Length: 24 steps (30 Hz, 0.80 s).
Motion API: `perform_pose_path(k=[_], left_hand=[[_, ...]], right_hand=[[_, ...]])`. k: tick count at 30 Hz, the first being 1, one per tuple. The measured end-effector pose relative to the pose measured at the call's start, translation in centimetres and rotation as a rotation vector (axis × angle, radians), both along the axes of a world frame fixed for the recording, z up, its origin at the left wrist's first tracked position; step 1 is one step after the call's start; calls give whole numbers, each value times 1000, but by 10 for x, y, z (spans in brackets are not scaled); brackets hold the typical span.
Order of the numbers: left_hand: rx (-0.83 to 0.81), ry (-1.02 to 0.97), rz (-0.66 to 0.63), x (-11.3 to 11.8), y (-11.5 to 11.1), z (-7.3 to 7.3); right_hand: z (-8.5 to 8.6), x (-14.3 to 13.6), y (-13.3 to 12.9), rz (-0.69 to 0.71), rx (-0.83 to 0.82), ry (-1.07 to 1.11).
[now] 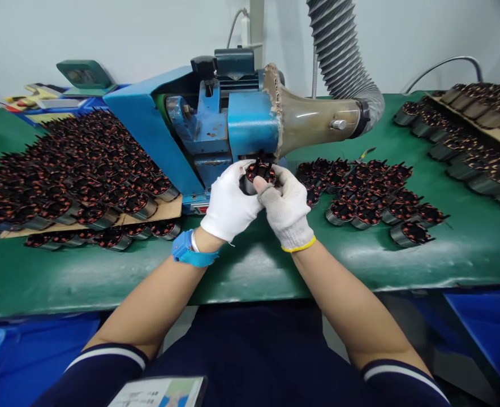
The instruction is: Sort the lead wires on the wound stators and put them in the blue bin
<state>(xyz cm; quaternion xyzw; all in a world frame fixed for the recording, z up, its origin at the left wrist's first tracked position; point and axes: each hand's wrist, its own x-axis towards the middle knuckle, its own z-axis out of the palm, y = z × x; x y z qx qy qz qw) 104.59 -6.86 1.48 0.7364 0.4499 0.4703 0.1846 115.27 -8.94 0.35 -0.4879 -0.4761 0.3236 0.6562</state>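
Between my two gloved hands is a motor stator, a short metal ring with copper windings and black prongs. My left hand, in a white glove, wraps round its left side. The right hand, in a knit glove with a yellow cuff and a bare thumb tip, grips its right side, thumb over the near rim. The stator is held right at the front of a blue grinding machine; whether it touches the machine is hidden.
Many stators stand stacked with cardboard on the left. A looser group of stators is on the green table to the right, more stators beyond. A grey duct hose joins the machine's hood.
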Motion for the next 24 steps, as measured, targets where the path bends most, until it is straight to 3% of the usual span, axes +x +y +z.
perform_pose_path(k=[11, 15, 19, 22, 24], left_hand=[[-1, -34, 79, 7, 1, -2], [76, -56, 4, -5, -9, -12], [124, -68, -155, -22, -23, -28], [19, -179, -209, -28, -28, -32], [-83, -232, -197, -30, -27, -31]], right_hand=[[2, 2, 3, 15, -28, -15], [-4, 3, -11, 36, -11, -41], [-16, 5, -28, 180, 132, -137], [-19, 7, -32, 267, -47, -121], [-18, 7, -30, 407, -195, -70]])
